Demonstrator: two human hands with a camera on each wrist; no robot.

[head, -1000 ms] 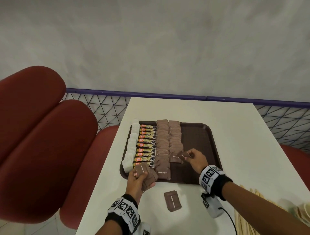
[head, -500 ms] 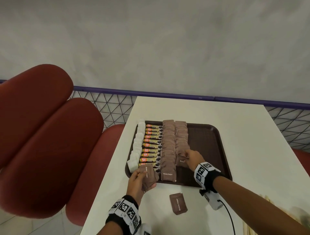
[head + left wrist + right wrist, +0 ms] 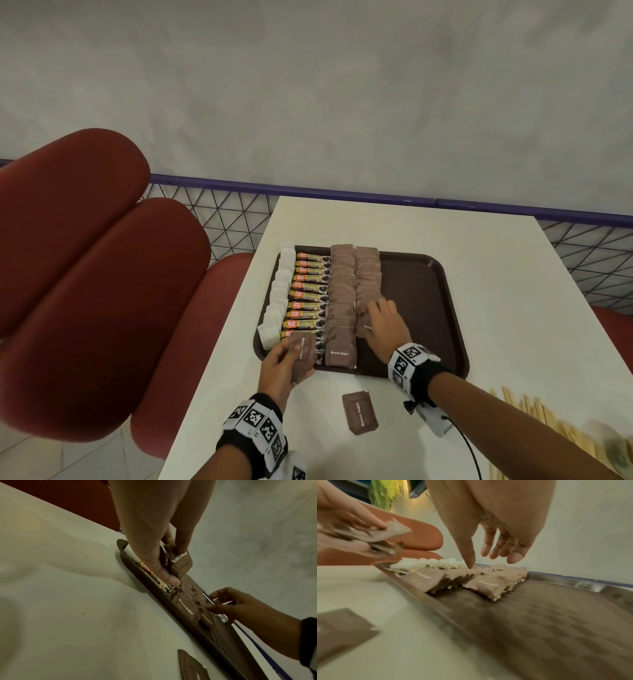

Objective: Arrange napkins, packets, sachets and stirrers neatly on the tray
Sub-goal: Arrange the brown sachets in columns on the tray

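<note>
Sachets (image 3: 368, 274) of brown sugar lie in 2 overlapping rows down the middle of the tray (image 3: 424, 291), beside a row of granule packets (image 3: 308, 294) and a line of white napkins (image 3: 279, 298) at its left edge. The right hand (image 3: 385, 323) is over the near end of the second row, fingers (image 3: 469, 559) loosely spread and holding nothing, the thumb tip touching the top sachet. The left hand (image 3: 282, 368) hovers at the tray's near left corner, thumb and fingers pinching a small fan of spare sachets (image 3: 303, 354). To my eye the step is extending that second row toward the near rim; it would go best by pressing the last sachet flat with straight fingers, then laying each new 1 with the same overlap and its edges in line with the first row. 1 loose sachet (image 3: 359, 413) waits on the table (image 3: 479, 257), and the stirrers (image 3: 534, 414) at the right are not yet on the tray.
</note>
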